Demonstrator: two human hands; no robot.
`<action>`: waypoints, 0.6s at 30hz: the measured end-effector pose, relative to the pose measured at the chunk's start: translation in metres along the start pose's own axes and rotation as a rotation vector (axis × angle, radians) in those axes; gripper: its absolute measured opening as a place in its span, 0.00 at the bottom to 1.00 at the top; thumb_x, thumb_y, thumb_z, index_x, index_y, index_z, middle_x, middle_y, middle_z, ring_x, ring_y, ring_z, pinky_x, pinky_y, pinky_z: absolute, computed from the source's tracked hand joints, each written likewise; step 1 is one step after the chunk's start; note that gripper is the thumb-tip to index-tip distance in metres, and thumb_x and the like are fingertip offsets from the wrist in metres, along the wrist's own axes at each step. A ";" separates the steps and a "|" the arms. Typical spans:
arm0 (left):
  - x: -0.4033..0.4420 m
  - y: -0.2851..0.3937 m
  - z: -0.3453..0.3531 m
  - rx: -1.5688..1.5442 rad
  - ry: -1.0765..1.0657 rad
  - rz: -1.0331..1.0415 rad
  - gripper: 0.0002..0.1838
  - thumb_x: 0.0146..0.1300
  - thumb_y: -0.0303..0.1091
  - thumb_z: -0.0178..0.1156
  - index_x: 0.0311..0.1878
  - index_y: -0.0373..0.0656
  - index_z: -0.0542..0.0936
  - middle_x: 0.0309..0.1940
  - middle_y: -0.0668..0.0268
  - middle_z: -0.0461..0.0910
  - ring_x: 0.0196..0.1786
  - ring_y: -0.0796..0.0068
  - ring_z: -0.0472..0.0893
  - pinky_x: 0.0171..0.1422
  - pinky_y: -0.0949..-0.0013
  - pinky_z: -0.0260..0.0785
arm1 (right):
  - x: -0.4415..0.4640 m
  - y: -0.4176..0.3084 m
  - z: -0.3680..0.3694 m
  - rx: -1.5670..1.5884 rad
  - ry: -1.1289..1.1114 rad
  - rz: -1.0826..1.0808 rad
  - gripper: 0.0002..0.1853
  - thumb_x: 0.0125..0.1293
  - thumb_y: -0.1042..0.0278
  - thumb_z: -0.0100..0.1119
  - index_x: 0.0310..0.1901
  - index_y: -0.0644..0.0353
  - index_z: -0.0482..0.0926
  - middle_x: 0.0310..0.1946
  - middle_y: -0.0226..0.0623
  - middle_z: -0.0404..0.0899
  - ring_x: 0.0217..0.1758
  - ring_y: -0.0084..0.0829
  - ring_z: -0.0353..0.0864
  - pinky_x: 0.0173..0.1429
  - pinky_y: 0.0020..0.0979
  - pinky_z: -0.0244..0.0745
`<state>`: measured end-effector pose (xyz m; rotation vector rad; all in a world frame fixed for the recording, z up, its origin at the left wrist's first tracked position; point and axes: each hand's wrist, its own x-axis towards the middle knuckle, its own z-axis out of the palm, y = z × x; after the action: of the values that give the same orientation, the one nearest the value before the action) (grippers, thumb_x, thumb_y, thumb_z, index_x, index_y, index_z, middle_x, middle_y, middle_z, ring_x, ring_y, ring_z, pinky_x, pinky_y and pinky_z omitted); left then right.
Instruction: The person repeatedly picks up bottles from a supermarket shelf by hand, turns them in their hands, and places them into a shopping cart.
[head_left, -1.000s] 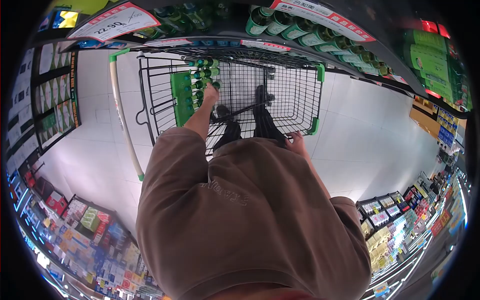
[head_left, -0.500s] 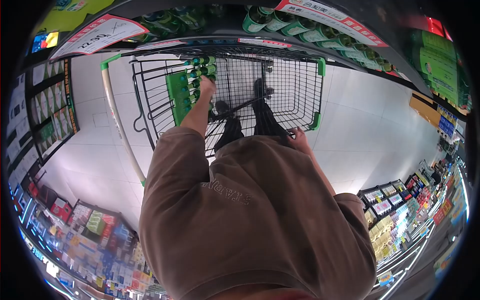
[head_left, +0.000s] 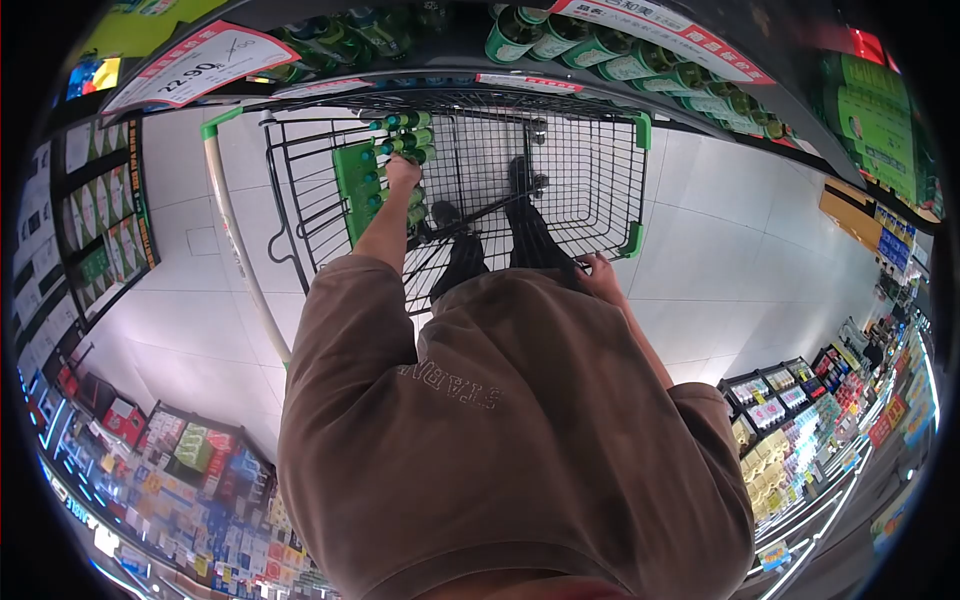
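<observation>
Several green bottles (head_left: 408, 122) lie in a row in the shopping cart (head_left: 590, 150), beside its green panel (head_left: 354, 190). Over the middle of that row is my left hand (head_left: 402, 172), its fingers closed around or against a bottle; the fingertips are partly hidden, so the hold itself is unclear. My right hand (head_left: 598, 275) is at the near rim of the cart, by my dark trousers, with its fingers bent at the wire edge. The cart's pale handle (head_left: 235, 240) runs down the left side.
Beyond the cart a shelf holds green bottles (head_left: 515, 38) and a price card (head_left: 196, 68). Green packs (head_left: 870, 120) stand at the upper right. Racks of goods are at the left (head_left: 100, 210) and lower right (head_left: 770, 400).
My left hand first moved up and left with the shift in view, then slightly left and down along the bottles. My right hand stays by the cart's rim.
</observation>
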<state>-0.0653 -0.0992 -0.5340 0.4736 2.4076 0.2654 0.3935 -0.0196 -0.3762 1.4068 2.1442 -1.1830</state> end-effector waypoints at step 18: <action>-0.006 -0.032 -0.008 -0.135 0.065 -0.099 0.21 0.53 0.37 0.56 0.52 0.45 0.71 0.44 0.47 0.78 0.50 0.44 0.76 0.53 0.52 0.70 | -0.004 -0.002 0.004 0.016 0.069 0.050 0.17 0.51 0.54 0.59 0.38 0.56 0.80 0.37 0.55 0.74 0.42 0.50 0.75 0.50 0.44 0.73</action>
<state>-0.0745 -0.1313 -0.5343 0.2876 2.4485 0.4025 0.3933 -0.0250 -0.3752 1.5201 2.1370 -1.1517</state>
